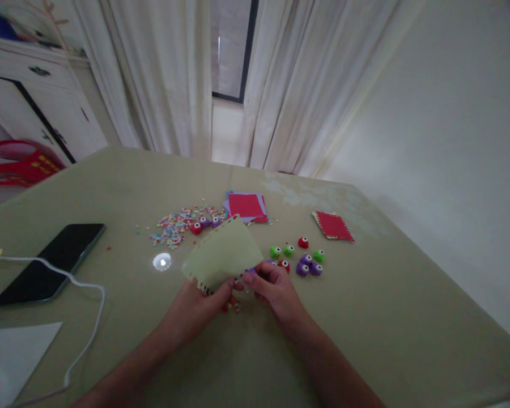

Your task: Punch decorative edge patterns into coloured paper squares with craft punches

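Observation:
A pale yellow-green paper sheet [225, 252] with small marks along its edges is tilted up off the table. My left hand [204, 303] is closed on its lower edge, thumb in front. At the sheet's lower right corner my right hand [276, 289] pinches a small purple piece [250, 272], mostly covered by the fingers. Small colourful bits [234, 306] show below the fingertips. Just beyond my right hand lie several eyed pieces: a red one [303, 242], a green one [275, 252] and a purple one [302, 268] among them.
A heap of confetti-like bits [174, 226] and a stack of coloured paper squares [245, 205] lie farther back. A red square with dotted edges [334, 226] is at the right. On the left are a black phone [51, 263], a white cable [97, 306] and white paper [17, 357].

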Available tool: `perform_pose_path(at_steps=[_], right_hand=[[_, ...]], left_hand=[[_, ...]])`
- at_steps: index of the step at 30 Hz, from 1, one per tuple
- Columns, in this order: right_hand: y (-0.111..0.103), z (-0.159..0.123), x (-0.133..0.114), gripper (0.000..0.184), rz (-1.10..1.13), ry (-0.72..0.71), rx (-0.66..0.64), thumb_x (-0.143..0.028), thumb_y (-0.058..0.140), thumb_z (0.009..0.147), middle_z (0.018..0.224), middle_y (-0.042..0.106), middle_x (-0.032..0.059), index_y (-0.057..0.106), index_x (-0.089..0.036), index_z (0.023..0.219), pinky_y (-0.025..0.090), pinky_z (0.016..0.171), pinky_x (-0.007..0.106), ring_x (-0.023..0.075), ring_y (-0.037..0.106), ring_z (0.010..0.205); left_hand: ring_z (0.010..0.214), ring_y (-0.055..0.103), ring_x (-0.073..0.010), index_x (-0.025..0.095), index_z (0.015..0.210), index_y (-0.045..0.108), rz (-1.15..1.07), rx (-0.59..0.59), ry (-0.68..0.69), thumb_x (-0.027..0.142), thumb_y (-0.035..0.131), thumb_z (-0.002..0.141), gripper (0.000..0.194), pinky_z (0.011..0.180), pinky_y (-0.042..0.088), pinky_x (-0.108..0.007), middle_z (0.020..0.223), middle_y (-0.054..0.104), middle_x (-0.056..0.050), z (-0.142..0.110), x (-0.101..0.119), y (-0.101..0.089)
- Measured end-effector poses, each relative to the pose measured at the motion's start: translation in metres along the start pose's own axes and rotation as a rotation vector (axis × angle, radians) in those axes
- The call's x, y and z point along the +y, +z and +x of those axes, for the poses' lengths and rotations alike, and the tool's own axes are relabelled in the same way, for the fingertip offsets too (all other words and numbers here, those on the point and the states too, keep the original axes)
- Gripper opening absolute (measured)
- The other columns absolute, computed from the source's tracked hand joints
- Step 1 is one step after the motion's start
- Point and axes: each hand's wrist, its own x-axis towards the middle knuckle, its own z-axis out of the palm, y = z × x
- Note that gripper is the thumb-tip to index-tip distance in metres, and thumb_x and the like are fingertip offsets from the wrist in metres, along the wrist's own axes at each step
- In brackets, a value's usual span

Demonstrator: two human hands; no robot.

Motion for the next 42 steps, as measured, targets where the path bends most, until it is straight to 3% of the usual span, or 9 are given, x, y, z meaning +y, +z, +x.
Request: perform_pose_path(at_steps=[5,9,12,20,26,30,33,36,42], right_hand=[[-0.005,-0.005,-0.012,0.041,-0.184,-0.133,-0.010,-0.051,0.090,0.074,0.085,0.076,0.0031,0.075,-0.020,0.096,0.045,0.063,0.028,0.0158,0.061,0.069],[-0.008,-0.012,-0.016,0.018,-0.769,-0.336,-0.084,-0.027,0.084,0.082,0.085,0.073,0.0033,0.077,-0.020,0.096,0.047,0.069,0.031,0.0182,0.062,0.073],[-0.007,-0.014,-0.010,0.013,-1.029,-0.444,-0.130,-0.015,0.077,0.088,0.105,0.074,0.0078,0.078,-0.019,0.101,0.051,0.080,0.035,0.0219,0.068,0.088],[0.002,-0.008,0.003,0.010,-1.051,-0.703,0.076,-0.024,0.065,0.103,0.103,0.071,0.0091,0.073,-0.019,0.104,0.054,0.089,0.039,0.0250,0.068,0.098],[0.033,0.039,-0.020,0.025,-1.326,-0.677,-0.087,-0.025,0.065,0.103,0.126,0.071,0.0137,0.070,-0.018,0.126,0.052,0.108,0.043,0.0284,0.065,0.120],[0.058,0.097,-0.036,0.053,-1.547,-0.604,-0.098,-0.019,0.056,0.105,0.161,0.051,0.0197,0.047,-0.012,0.156,0.043,0.121,0.043,0.0297,0.048,0.148],[0.068,0.120,-0.040,0.052,-1.585,-0.566,-0.150,-0.018,0.063,0.100,0.154,0.059,0.0199,0.053,-0.012,0.151,0.048,0.116,0.042,0.0315,0.056,0.142],[0.065,0.117,-0.036,0.041,-1.603,-0.522,-0.176,-0.015,0.063,0.098,0.136,0.070,0.0193,0.063,-0.014,0.139,0.056,0.101,0.042,0.0325,0.068,0.124],[0.034,0.076,-0.034,0.023,-1.575,-0.448,-0.177,-0.010,0.066,0.094,0.115,0.075,0.0152,0.071,-0.015,0.116,0.058,0.090,0.037,0.0291,0.073,0.105]], left_hand=[[0.065,0.075,-0.0250,0.024,0.061,0.072,-0.037,0.111,-0.091,0.043,0.067,0.084,0.031,0.070,0.060,-0.035,0.064,0.078,-0.004,0.005,-0.003,-0.008],[0.066,0.074,-0.0237,0.023,0.068,0.077,-0.099,0.146,-0.099,0.046,0.067,0.086,0.031,0.069,0.057,-0.033,0.064,0.076,-0.003,0.008,-0.007,-0.010],[0.068,0.073,-0.0228,0.023,0.064,0.074,-0.112,0.173,-0.073,0.047,0.067,0.086,0.033,0.070,0.056,-0.032,0.066,0.076,-0.002,0.009,-0.008,-0.012],[0.054,0.057,-0.0164,0.023,0.066,0.071,-0.152,0.478,-0.035,0.049,0.075,0.081,0.031,0.058,0.046,-0.027,0.053,0.059,0.004,0.016,0.008,-0.036],[0.053,0.054,-0.0170,0.024,0.077,0.069,-0.290,0.648,-0.055,0.053,0.067,0.086,0.031,0.053,0.045,-0.030,0.067,0.068,0.001,0.030,-0.008,-0.045],[0.054,0.058,-0.0183,0.022,0.079,0.069,-0.305,0.613,-0.072,0.051,0.073,0.082,0.029,0.057,0.049,-0.031,0.068,0.069,-0.001,0.036,-0.021,-0.043],[0.056,0.060,-0.0176,0.021,0.089,0.071,-0.355,0.568,-0.052,0.054,0.070,0.083,0.034,0.060,0.052,-0.032,0.079,0.075,-0.003,0.039,-0.023,-0.040],[0.059,0.059,-0.0165,0.019,0.098,0.074,-0.416,0.506,-0.024,0.057,0.065,0.086,0.041,0.059,0.050,-0.030,0.087,0.077,-0.006,0.040,-0.022,-0.038],[0.058,0.049,-0.0142,0.020,0.090,0.080,-0.292,0.417,-0.022,0.053,0.073,0.088,0.034,0.055,0.037,-0.025,0.059,0.056,0.004,0.030,-0.020,-0.035]])
